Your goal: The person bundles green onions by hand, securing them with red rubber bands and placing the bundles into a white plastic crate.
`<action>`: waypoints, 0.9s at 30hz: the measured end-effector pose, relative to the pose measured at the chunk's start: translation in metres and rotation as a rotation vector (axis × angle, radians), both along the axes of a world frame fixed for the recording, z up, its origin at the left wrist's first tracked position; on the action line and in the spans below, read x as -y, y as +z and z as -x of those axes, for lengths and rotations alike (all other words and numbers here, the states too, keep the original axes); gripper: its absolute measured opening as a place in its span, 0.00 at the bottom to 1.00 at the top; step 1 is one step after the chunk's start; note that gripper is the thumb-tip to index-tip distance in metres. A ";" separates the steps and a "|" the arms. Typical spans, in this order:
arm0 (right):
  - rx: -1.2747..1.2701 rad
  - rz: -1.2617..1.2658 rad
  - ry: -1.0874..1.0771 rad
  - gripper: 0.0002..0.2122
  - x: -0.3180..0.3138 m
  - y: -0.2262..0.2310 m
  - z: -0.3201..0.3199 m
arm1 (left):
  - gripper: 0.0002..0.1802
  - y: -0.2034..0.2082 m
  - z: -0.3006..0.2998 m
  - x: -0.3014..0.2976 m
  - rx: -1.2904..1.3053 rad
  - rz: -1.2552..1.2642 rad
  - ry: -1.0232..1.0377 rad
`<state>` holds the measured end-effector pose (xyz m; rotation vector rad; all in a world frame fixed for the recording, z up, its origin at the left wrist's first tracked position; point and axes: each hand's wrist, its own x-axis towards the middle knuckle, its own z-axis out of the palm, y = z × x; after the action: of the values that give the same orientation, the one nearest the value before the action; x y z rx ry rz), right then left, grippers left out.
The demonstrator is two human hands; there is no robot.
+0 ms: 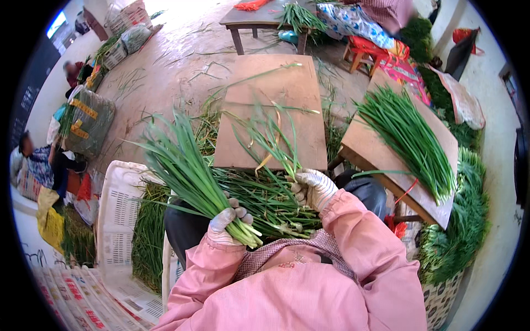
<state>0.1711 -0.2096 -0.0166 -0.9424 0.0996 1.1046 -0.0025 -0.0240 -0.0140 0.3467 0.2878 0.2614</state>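
My left hand (227, 222), in a whitish glove with grey fingers, is wrapped round a thick bunch of garlic chives (190, 165). Its pale cut ends stick out below the fist and its leaves fan out up and to the left. My right hand (313, 189), gloved alike, pinches a few thin chive stalks (281, 151), some leaves yellowed, which spread over the wooden board in front. Between my hands a loose heap of chives (270, 204) lies on my lap. On the right-hand table rests a large neat bundle of chives (408, 138).
A wooden board (270, 110) with stray leaves stands ahead. At left is a white crate (116, 220) of greens, and more chives (458, 220) are piled by the right wall. A co-worker (44, 160) sits far left; another person's sleeve (386, 11) shows beyond the far table (259, 16).
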 end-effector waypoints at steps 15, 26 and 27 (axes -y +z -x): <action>0.347 0.214 0.443 0.11 0.016 -0.022 0.035 | 0.27 -0.014 -0.039 0.031 -0.232 -0.480 -0.312; 0.045 0.145 0.126 0.13 -0.016 -0.019 0.039 | 0.29 -0.017 -0.034 0.035 -0.362 -0.297 -0.120; 0.014 0.173 0.064 0.12 -0.024 -0.017 0.043 | 0.24 -0.018 -0.031 0.033 -0.342 -0.210 -0.102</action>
<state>0.1278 -0.1859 -0.0332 -1.1141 0.1571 1.1615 0.0285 -0.0570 -0.0318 0.6141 0.5802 0.1309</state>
